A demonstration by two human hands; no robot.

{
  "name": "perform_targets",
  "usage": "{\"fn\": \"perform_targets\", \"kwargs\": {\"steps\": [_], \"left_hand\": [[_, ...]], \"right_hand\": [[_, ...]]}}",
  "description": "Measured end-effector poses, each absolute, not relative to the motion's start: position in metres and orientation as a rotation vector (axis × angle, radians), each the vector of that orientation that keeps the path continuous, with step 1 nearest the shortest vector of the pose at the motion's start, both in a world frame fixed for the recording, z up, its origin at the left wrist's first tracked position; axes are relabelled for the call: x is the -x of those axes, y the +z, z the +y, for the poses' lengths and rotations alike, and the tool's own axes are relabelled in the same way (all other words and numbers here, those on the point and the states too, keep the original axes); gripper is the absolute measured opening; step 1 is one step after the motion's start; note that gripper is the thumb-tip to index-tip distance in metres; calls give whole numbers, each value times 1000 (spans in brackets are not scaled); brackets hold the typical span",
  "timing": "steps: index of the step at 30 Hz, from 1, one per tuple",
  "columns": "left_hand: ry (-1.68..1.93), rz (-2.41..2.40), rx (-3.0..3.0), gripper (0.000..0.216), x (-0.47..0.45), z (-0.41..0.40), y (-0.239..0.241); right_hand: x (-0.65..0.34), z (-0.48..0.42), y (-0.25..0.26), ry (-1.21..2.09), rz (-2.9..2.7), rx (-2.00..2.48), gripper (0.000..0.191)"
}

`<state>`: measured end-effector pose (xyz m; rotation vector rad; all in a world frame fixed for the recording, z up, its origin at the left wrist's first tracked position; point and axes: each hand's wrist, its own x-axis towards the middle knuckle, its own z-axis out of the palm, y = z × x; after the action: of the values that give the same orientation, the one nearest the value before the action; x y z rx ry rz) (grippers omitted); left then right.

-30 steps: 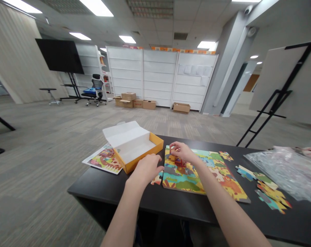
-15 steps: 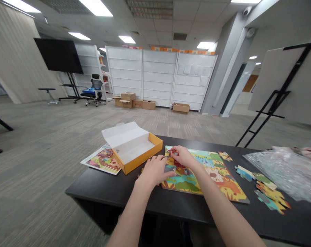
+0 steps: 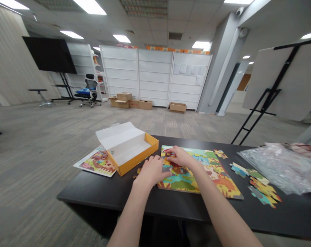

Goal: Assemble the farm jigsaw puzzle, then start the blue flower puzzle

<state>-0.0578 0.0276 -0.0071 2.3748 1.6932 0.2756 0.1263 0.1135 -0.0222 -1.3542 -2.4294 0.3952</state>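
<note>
On the black counter [image 3: 106, 192], the animal puzzle [image 3: 182, 185] lies right of the yellow box [image 3: 138, 159]. The left hand [image 3: 149, 172], loosely spread, now overlaps the puzzle's left edge, beyond its place a second ago. The right hand [image 3: 181, 157], earlier holding a reddish piece raised, now rests low at the puzzle's far left; whether it pinches, I cannot tell.

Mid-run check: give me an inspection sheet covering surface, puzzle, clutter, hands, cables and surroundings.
Surface: black table.
Puzzle: puzzle board in front of the person; loose pieces to its right.
Clutter: open yellow box overlapping a printed sheet; clear plastic bag at far right.
Hands: left hand at the board's left edge, fingers spread; right hand at its upper left, grip unclear.
Cables: nothing seen.
Surroundings: carpeted floor, cardboard boxes, office chair, black screen.
</note>
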Motion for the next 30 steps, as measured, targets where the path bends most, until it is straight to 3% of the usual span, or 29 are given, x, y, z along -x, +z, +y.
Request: {"fn": "perform_targets", "kwargs": {"steps": [10, 18, 30], "left_hand": [[231, 1750, -2282, 41, 45, 30, -2], [214, 1803, -2247, 41, 41, 34, -2], [139, 1834, -2303, 38, 38, 37, -1]], "right_hand": [[-126, 108, -20, 337, -2461, 1338, 32], [-124, 109, -18, 347, -2477, 1395, 37], [-120, 104, -13, 380, -2459, 1422, 29]]}}
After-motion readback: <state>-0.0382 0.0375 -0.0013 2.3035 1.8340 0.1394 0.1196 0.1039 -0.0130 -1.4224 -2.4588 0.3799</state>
